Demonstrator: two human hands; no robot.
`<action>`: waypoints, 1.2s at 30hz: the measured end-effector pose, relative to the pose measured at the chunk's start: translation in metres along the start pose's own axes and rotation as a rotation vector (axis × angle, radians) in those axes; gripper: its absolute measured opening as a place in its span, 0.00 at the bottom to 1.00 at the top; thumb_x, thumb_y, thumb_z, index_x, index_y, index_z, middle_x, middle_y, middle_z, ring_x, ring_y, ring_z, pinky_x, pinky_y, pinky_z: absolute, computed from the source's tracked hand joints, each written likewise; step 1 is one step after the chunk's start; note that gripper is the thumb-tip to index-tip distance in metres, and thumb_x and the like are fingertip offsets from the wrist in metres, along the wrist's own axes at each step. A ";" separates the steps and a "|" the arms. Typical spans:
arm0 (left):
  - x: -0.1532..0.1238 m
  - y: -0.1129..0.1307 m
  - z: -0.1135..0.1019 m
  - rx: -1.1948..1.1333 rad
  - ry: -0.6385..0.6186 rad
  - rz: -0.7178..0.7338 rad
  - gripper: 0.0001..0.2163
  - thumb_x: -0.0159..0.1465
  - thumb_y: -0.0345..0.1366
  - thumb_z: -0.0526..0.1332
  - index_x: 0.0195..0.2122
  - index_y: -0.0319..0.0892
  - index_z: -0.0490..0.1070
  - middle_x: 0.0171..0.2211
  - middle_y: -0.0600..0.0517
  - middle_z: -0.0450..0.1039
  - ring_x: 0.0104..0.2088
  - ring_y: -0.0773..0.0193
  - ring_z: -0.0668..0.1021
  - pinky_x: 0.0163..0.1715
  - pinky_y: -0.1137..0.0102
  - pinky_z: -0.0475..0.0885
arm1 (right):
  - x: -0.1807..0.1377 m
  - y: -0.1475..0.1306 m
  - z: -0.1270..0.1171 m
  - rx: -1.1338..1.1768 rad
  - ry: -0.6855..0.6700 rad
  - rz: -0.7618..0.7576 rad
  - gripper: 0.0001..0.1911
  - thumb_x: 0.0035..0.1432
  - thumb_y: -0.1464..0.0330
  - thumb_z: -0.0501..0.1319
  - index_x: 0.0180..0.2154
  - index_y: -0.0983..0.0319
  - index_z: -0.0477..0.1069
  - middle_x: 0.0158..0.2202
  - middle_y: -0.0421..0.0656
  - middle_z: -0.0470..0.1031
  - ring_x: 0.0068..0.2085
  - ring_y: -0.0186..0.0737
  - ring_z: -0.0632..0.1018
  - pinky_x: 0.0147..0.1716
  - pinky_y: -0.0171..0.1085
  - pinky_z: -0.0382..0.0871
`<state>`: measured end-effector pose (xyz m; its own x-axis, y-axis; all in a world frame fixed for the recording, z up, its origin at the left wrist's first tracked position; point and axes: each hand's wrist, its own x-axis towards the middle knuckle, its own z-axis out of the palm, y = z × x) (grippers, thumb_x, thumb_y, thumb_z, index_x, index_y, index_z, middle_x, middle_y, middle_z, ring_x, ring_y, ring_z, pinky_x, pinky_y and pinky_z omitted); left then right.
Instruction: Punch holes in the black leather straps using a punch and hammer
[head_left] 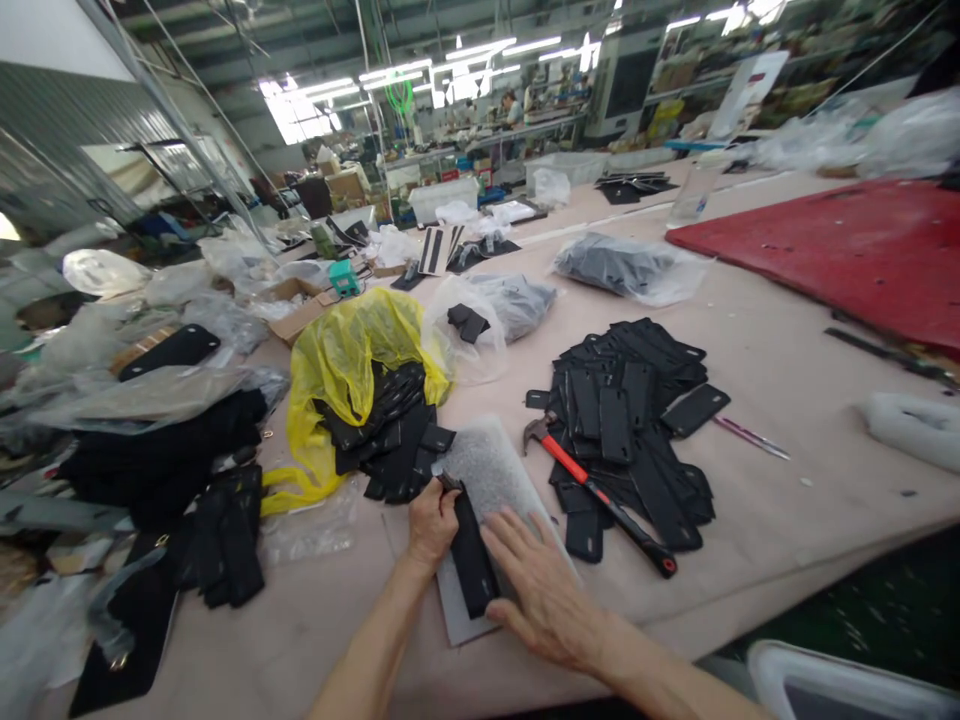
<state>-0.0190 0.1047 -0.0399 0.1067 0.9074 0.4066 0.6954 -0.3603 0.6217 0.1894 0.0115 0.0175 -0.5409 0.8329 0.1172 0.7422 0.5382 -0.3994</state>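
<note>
A black strap-like piece (472, 560) lies lengthwise on a grey-white slab (491, 460) in front of me. My left hand (433, 525) is closed, pinching the piece's far end. Flat and spread, my right hand (536, 580) rests on the slab along the piece's right side, its thumb at the near end. To the right, a hammer (592, 485) with a red and black handle leans against a heap of black pieces (619, 415). More black pieces (397, 430) spill out of a yellow plastic bag (330, 360) to the left.
A pink-silver pen (752, 437) lies right of the heap. Behind are clear bags of dark pieces (626, 265) and a red board (840, 250). Black cloth (165, 455) and plastic wrap crowd the left. A white bin (840, 680) stands below the table's right front edge.
</note>
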 end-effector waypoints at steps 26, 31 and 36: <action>0.010 0.008 -0.014 -0.036 -0.001 -0.136 0.08 0.62 0.34 0.55 0.36 0.43 0.74 0.35 0.47 0.80 0.37 0.57 0.81 0.40 0.65 0.75 | 0.042 -0.015 0.017 0.118 -0.003 0.003 0.32 0.62 0.58 0.57 0.64 0.66 0.59 0.66 0.50 0.59 0.67 0.57 0.54 0.65 0.62 0.36; 0.034 -0.001 -0.020 -0.363 0.354 -0.504 0.11 0.65 0.41 0.54 0.35 0.40 0.72 0.30 0.48 0.79 0.31 0.59 0.81 0.35 0.64 0.77 | 0.040 -0.011 0.031 0.127 -0.038 0.004 0.34 0.63 0.57 0.56 0.66 0.63 0.55 0.68 0.49 0.54 0.67 0.57 0.52 0.65 0.62 0.32; 0.037 -0.003 -0.057 -0.294 0.253 -0.409 0.12 0.63 0.43 0.59 0.37 0.40 0.75 0.34 0.47 0.80 0.36 0.56 0.82 0.39 0.63 0.77 | 0.041 -0.005 0.019 0.193 -0.121 -0.036 0.39 0.60 0.53 0.58 0.67 0.63 0.52 0.69 0.50 0.51 0.68 0.58 0.49 0.64 0.62 0.29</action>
<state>-0.0578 0.1266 0.0111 -0.3285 0.9188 0.2187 0.4134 -0.0683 0.9080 0.1562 0.0404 0.0066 -0.6175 0.7860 0.0291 0.6385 0.5225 -0.5651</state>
